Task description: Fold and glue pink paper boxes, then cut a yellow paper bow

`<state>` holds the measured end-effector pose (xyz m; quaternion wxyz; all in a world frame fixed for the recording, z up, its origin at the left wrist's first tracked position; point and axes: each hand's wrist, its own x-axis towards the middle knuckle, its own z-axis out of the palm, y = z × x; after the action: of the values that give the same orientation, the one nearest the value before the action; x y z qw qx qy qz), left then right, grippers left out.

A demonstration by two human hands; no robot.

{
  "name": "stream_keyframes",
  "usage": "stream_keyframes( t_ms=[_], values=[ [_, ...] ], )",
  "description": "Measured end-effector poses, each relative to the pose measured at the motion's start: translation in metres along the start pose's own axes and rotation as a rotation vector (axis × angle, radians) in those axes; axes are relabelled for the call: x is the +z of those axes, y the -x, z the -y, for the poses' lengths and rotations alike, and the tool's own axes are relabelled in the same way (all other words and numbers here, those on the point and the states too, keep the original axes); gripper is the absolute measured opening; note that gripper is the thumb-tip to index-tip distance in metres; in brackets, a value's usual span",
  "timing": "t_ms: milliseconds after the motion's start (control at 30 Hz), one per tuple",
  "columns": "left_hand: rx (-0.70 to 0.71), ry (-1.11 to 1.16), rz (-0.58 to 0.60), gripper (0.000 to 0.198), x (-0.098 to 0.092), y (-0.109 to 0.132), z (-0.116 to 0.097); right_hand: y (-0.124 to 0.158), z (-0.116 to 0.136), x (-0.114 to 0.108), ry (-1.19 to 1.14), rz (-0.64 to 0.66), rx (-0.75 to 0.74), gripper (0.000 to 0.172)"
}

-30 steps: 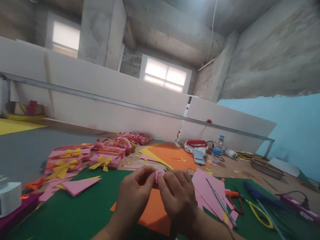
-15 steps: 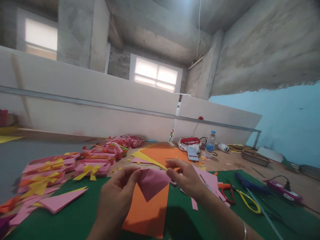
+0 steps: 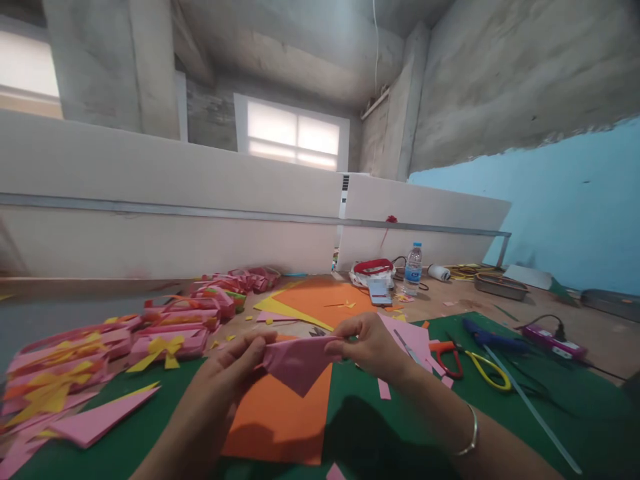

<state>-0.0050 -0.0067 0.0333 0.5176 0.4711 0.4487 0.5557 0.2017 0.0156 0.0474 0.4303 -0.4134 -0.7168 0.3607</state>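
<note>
A folded piece of pink paper (image 3: 299, 365) is stretched between my two hands, its lower point hanging down. My left hand (image 3: 235, 370) pinches its left corner between thumb and fingers. At the opposite corner, my right hand (image 3: 367, 347) has thumb and fingertips closed on the paper; a bangle circles that wrist. Under the held piece lies an orange paper sheet (image 3: 280, 427) on the green mat (image 3: 357, 413). Pink paper sheets and strips (image 3: 400, 337) lie just beyond my right hand.
Pink paper bags with yellow bows (image 3: 167, 347) crowd the left. To the right lie red-handled scissors (image 3: 450, 360), yellow-handled scissors (image 3: 493, 373), a blue glue gun (image 3: 493, 335) and a purple power strip (image 3: 555, 341). Farther back are a phone (image 3: 380, 293), a water bottle (image 3: 413, 270) and orange sheets (image 3: 325, 297).
My right hand has closed on the right corner of the pink paper, whose top edge is now pulled straight. The camera view has shifted slightly, and a pink scrap shows at the bottom edge.
</note>
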Motion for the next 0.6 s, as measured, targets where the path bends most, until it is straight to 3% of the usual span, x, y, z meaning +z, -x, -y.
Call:
stream_keyframes(
  t_ms=[67, 133, 300, 433, 600],
  values=[
    [0.206, -0.334, -0.061, 0.036, -0.002, 0.000, -0.001, 0.001, -0.001, 0.000, 0.060, 0.012, -0.040, 0.011],
    [0.308, -0.582, -0.062, 0.028, -0.003, -0.001, 0.003, 0.002, -0.003, 0.003, 0.143, 0.015, -0.127, 0.010],
    [0.433, -0.684, -0.055, 0.019, 0.001, 0.000, 0.021, 0.005, -0.005, 0.023, 0.447, 0.034, -0.403, 0.004],
    [0.301, -0.514, 0.027, 0.019, 0.010, 0.007, 0.018, 0.006, -0.004, 0.028, 0.589, -0.037, -0.440, 0.021],
    [0.146, -0.301, -0.006, 0.017, 0.009, 0.010, 0.003, 0.003, -0.002, 0.006, 0.328, 0.061, -0.239, 0.024]
  ],
)
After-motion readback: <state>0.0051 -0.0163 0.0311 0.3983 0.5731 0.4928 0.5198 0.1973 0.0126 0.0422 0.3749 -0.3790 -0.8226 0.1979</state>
